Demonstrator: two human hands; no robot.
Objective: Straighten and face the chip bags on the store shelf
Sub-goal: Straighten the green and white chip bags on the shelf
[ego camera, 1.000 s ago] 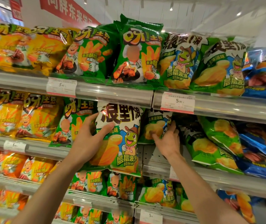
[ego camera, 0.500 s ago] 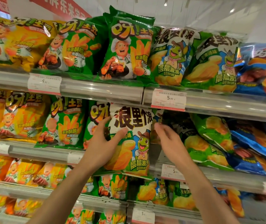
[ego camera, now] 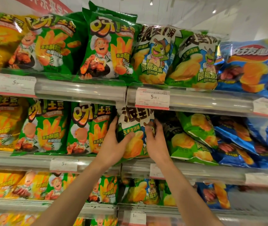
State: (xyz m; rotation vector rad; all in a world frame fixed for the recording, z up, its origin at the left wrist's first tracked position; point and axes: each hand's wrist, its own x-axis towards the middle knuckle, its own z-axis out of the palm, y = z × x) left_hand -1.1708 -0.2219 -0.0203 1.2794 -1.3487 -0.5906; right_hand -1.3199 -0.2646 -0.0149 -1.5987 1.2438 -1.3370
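- Chip bag, green and white crinkly foil with big black characters and a cartoon frog (ego camera: 134, 128): it stands upright on the middle shelf, its top tucked just under the clear plastic price rail (ego camera: 81, 92) of the shelf above.
- Left hand (ego camera: 113, 144): clasps the bag's left edge, thumb laid across the front, fingers wrapped behind the side.
- Right hand (ego camera: 156, 144): grips the bag's right side, fingers curled around the edge, thumb pressed on the front print.
- Green fries bags with a cartoon chef (ego camera: 89, 128): upright and facing out, just left of the held bag, touching it.
- Slumped green potato-chip bags (ego camera: 188, 144): lying tilted to the right of the held bag, faces turned upward.
- Blue foil chip bags (ego camera: 237, 144): leaning over further right on the same shelf.
- White price tag reading 5.90 (ego camera: 152, 97): clipped on the rail directly above the right hand.
- Top shelf: matching frog bags (ego camera: 152, 56) stand upright, with blue bags on their right.
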